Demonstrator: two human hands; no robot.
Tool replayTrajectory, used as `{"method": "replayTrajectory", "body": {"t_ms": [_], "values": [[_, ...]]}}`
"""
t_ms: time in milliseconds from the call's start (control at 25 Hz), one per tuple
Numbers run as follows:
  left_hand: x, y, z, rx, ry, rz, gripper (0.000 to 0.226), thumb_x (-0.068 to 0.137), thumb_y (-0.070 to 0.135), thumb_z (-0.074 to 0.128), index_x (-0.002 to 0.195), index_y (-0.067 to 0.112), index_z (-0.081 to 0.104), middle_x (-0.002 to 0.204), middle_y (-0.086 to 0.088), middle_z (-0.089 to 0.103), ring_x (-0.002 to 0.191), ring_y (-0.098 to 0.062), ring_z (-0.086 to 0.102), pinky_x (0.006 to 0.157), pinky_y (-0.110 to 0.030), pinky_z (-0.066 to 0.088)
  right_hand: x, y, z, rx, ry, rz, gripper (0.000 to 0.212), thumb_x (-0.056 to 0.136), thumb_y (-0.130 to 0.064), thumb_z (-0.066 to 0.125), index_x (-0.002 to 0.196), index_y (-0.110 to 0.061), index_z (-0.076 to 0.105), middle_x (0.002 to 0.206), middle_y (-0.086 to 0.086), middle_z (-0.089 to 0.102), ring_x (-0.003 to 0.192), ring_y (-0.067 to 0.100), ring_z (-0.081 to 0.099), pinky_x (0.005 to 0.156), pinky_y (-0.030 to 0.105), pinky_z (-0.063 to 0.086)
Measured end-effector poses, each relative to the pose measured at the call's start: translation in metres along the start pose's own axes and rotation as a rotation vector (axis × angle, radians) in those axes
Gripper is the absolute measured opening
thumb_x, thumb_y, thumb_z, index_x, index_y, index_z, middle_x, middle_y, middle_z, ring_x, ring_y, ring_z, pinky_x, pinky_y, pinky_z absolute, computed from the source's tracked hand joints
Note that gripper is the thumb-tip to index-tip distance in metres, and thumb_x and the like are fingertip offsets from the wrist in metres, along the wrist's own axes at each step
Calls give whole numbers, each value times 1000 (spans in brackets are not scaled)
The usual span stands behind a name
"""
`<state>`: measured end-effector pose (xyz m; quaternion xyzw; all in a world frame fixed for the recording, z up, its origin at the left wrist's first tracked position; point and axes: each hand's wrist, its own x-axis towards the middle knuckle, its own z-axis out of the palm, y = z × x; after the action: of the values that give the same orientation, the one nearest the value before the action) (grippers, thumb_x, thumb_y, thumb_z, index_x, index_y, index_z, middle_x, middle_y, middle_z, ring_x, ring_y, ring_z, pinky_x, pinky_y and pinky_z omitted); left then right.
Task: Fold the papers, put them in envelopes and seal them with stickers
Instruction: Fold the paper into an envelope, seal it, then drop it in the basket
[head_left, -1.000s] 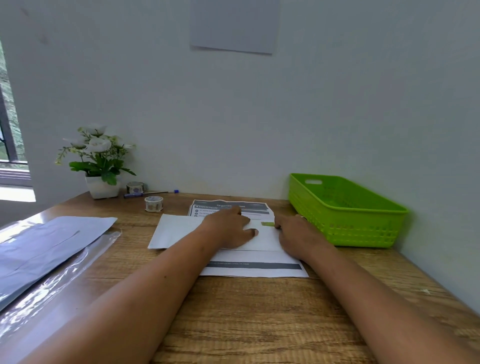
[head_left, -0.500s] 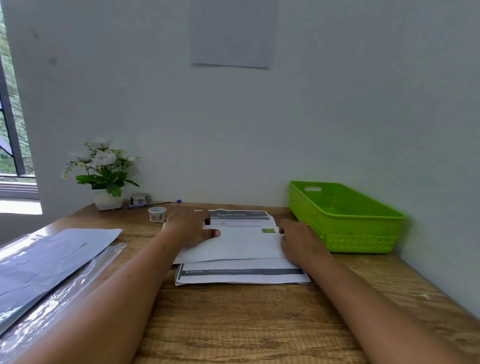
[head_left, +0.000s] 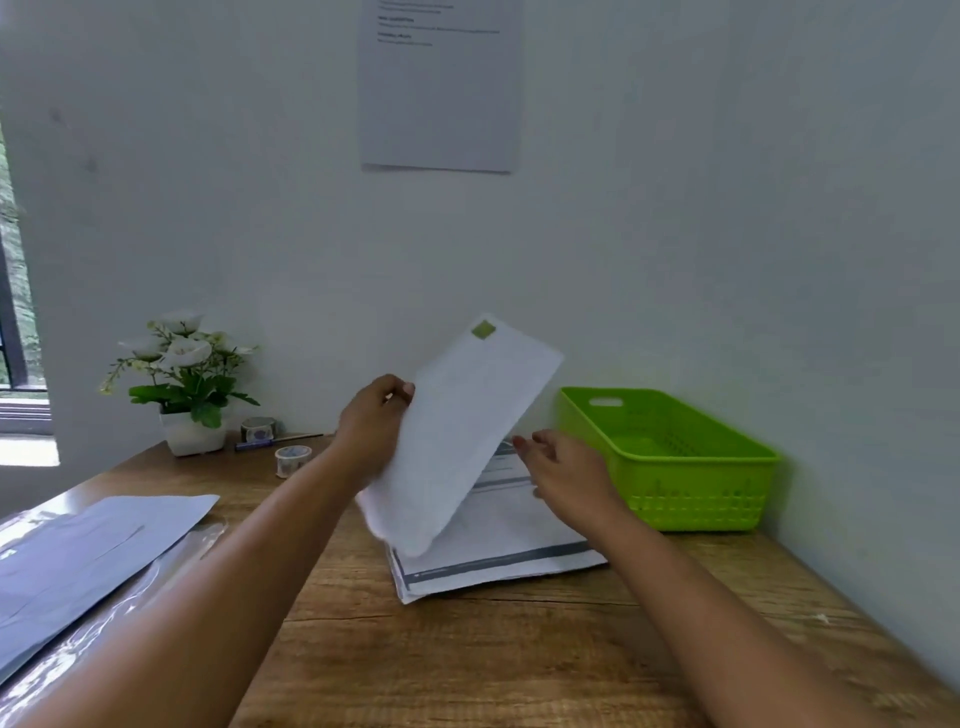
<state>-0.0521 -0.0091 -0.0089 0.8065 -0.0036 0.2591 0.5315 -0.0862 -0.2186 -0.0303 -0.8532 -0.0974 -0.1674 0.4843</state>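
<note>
My left hand (head_left: 371, 431) grips the left edge of a white envelope (head_left: 462, 431) and holds it tilted up above the desk. A green sticker (head_left: 483, 329) sits near the envelope's top corner. My right hand (head_left: 563, 470) hovers just to the right of the envelope, fingers apart, touching nothing I can see. Below them a stack of printed papers (head_left: 498, 551) with a dark stripe lies flat on the wooden desk (head_left: 493, 654). Two sticker rolls (head_left: 292, 460) (head_left: 258, 429) stand at the back left.
A green plastic basket (head_left: 670, 457) stands at the right against the wall. More envelopes in a clear plastic sleeve (head_left: 88, 561) lie at the left. A potted white flower (head_left: 184, 384) and a pen (head_left: 275, 441) are at the back left. A sheet (head_left: 441, 83) hangs on the wall.
My left hand has taken the envelope by its left edge and lifted it off the papers, tilting it upright. My right hand has let go and come off the stack.
</note>
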Motion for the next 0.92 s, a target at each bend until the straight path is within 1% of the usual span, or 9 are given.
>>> {"method": "replayTrajectory", "body": {"t_ms": [120, 200, 320, 400, 480, 600, 720, 840, 920], "values": [[-6, 21, 30, -172, 102, -90, 19, 94, 27, 45, 84, 22, 59, 88, -8, 60, 75, -24, 52, 65, -28, 38, -10, -17, -2, 358, -305, 206, 37, 94, -39, 48, 120, -14, 57, 95, 8, 67, 78, 22, 66, 71, 34, 58], [-9, 37, 47, -187, 163, -132, 25, 97, 30, 40, 97, 13, 58, 94, -9, 58, 82, -25, 52, 71, -31, 40, -17, -29, -10, 509, -434, 225, 30, 95, -39, 45, 112, -21, 62, 93, 5, 71, 78, 20, 68, 68, 35, 59], [-6, 59, 69, -239, 272, -194, 31, 99, 32, 36, 104, 7, 54, 95, -8, 54, 86, -26, 51, 81, -36, 44, -13, -34, -28, 768, -385, 274, 41, 94, -53, 38, 95, -25, 69, 86, 3, 74, 73, 17, 71, 63, 36, 60], [-4, 74, 85, -303, 306, -233, 26, 99, 30, 37, 106, 8, 49, 94, -7, 50, 85, -25, 49, 82, -35, 43, -3, -30, -45, 928, -313, 306, 56, 88, -65, 35, 105, -23, 67, 97, 6, 74, 83, 22, 72, 64, 40, 60], [-6, 92, 105, -405, 289, -269, 16, 99, 26, 39, 104, 11, 39, 94, -7, 47, 85, -26, 48, 80, -36, 44, 7, -24, -66, 1027, -168, 289, 54, 86, -59, 46, 114, -16, 62, 111, 10, 70, 98, 29, 68, 69, 44, 60], [-5, 107, 140, -506, 168, -267, 19, 96, 24, 44, 110, 16, 34, 99, -6, 49, 89, -28, 54, 85, -40, 50, 19, -7, -94, 944, 156, 193, 35, 84, -23, 68, 114, -5, 60, 111, 11, 63, 98, 25, 63, 67, 34, 60], [-3, 108, 174, -461, -66, -253, 20, 94, 27, 48, 110, 15, 50, 114, -11, 57, 102, -32, 58, 88, -47, 53, 22, 13, -122, 796, 359, 147, 54, 77, -8, 73, 126, -13, 49, 117, 8, 54, 102, 24, 57, 60, 31, 58], [-2, 103, 193, -502, -234, -349, 26, 94, 25, 49, 114, 8, 54, 118, -15, 58, 102, -33, 59, 78, -42, 56, 23, 32, -146, 766, 282, 174, 75, 76, 10, 66, 135, -27, 38, 121, 11, 47, 102, 24, 57, 70, 33, 56], [-3, 103, 198, -545, -301, -376, 27, 96, 22, 49, 115, 4, 51, 115, -16, 57, 94, -30, 60, 58, -31, 52, 22, 39, -155, 568, 188, 131, 75, 72, 20, 59, 127, -29, 46, 123, 13, 49, 93, 22, 59, 73, 33, 55]]}}
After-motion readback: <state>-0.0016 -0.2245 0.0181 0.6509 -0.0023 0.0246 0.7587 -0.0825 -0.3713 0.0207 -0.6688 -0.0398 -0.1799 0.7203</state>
